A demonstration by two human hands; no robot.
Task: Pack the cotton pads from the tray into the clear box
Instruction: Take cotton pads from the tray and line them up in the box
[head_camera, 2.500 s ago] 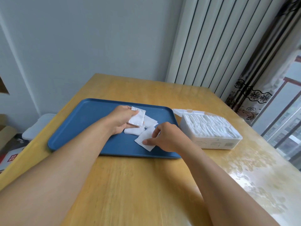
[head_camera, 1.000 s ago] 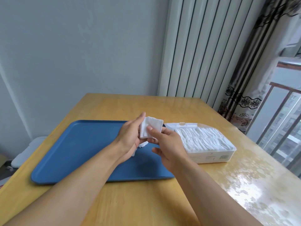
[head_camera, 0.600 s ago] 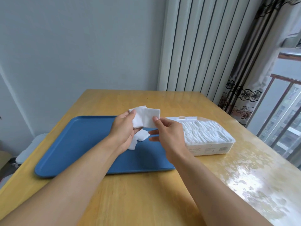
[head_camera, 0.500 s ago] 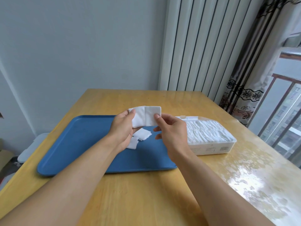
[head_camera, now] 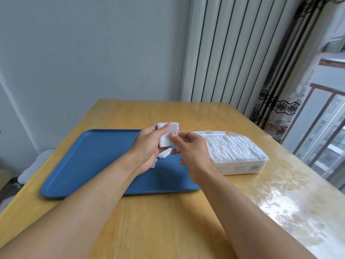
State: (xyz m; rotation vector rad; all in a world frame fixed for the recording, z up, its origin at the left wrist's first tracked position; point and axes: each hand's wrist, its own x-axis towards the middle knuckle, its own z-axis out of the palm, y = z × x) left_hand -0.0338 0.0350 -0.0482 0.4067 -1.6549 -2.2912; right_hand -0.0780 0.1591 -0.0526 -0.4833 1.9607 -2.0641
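Okay, we see both hands raised over the blue tray (head_camera: 84, 161) on the table (head_camera: 168, 221): left hand (head_camera: 147, 146) and right hand (head_camera: 190, 154) fingers pinch a small stack of cotton pads (head_camera: 168, 134), upright, flat face toward us. Loose pads (head_camera: 164, 153) lie on the tray below. Clear box (head_camera: 242, 165) right of the tray, full, long axis left-right.

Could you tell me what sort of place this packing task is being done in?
Most likely a room in a flat, several floors up. A wooden table stands in a corner beside a tall white radiator, with a patterned curtain at a railed window looking out on apartment blocks.
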